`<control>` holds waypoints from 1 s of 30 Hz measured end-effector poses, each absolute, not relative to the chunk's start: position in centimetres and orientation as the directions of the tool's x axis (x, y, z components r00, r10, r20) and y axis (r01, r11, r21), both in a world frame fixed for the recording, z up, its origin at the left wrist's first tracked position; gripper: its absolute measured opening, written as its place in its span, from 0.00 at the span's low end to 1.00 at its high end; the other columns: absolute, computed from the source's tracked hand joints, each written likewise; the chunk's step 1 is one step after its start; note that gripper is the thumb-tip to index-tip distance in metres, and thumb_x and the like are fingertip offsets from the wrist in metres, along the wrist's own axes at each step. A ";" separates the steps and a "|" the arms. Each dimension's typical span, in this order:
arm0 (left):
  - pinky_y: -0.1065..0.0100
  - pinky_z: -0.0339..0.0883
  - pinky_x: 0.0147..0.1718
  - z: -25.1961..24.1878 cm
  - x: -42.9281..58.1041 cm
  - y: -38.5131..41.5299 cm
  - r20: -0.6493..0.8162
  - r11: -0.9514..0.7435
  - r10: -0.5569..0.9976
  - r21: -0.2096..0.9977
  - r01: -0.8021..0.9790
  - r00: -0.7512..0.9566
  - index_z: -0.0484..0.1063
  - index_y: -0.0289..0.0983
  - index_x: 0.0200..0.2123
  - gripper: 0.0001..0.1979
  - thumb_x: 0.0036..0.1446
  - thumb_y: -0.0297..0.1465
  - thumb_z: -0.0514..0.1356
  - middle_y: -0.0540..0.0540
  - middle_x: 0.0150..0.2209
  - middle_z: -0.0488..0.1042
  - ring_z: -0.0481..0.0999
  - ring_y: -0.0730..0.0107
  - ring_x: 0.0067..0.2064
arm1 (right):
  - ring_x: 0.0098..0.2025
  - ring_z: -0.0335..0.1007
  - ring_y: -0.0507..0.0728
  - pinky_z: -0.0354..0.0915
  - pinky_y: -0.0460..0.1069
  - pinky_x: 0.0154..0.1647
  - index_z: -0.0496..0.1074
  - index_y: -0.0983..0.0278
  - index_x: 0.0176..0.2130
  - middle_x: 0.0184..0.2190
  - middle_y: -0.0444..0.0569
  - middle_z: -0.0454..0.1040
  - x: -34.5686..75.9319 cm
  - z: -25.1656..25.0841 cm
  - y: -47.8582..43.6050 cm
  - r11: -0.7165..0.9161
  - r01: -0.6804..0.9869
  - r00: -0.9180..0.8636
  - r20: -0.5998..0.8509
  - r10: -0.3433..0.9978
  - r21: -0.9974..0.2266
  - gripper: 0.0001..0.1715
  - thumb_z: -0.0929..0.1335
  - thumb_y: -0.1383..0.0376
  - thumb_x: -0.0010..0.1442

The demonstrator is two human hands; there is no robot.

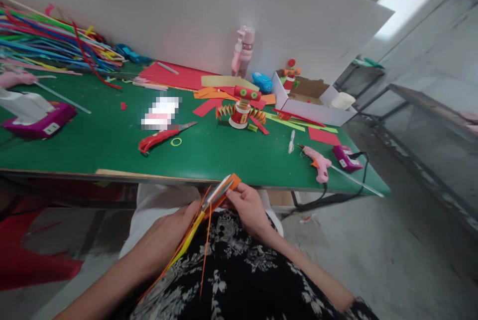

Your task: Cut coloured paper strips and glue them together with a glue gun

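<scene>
My left hand (184, 218) is closed at the pivot of the yellow-handled scissors (192, 238); most of its fingers are hidden. The scissor blades point up and to the right, parted around a piece of orange paper (235, 179). Pinched between the thumb and fingers of my right hand (248, 205) is that orange paper, beside the blade tips. Thin orange paper strips (206, 255) hang from the scissors over my lap. On the green table (209, 160) ahead stands a red paper figure (239, 113) with folded arms and green ring eyes.
Red-handled cutters (159, 140) lie left of centre near a green ring (176, 142). A pink glue gun (317, 160) rests at right with its cord. Tissue pack (41, 121) and pipe cleaners (56, 41) are left. A white box (302, 110) and pink bottle (244, 49) stand behind.
</scene>
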State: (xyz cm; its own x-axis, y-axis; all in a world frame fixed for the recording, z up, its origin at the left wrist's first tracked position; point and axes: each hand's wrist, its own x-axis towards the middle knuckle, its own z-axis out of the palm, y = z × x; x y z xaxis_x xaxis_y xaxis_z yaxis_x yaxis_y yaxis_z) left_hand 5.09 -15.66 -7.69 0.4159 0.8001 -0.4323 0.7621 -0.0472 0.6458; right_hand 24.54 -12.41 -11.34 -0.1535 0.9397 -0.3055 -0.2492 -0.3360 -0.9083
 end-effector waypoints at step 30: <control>0.67 0.65 0.37 -7.5 5.0 -15.6 -0.458 -0.042 0.783 0.636 0.770 0.420 0.62 0.45 0.47 0.16 0.55 0.39 0.51 0.49 0.41 0.79 0.79 0.60 0.40 | 0.28 0.76 0.54 0.72 0.50 0.35 0.72 0.60 0.29 0.25 0.42 0.78 24.7 -10.6 -12.1 -0.318 -0.252 -0.183 -0.277 0.943 -0.914 0.20 0.75 0.48 0.49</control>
State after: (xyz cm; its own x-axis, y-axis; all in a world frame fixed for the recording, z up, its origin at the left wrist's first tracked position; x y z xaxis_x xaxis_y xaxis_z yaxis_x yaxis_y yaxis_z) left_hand 5.01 -15.56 -7.55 0.4204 0.7834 -0.4578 0.7703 -0.0416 0.6363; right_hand 24.67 -12.07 -10.63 -0.1830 0.9432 -0.2773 -0.2518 -0.3176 -0.9142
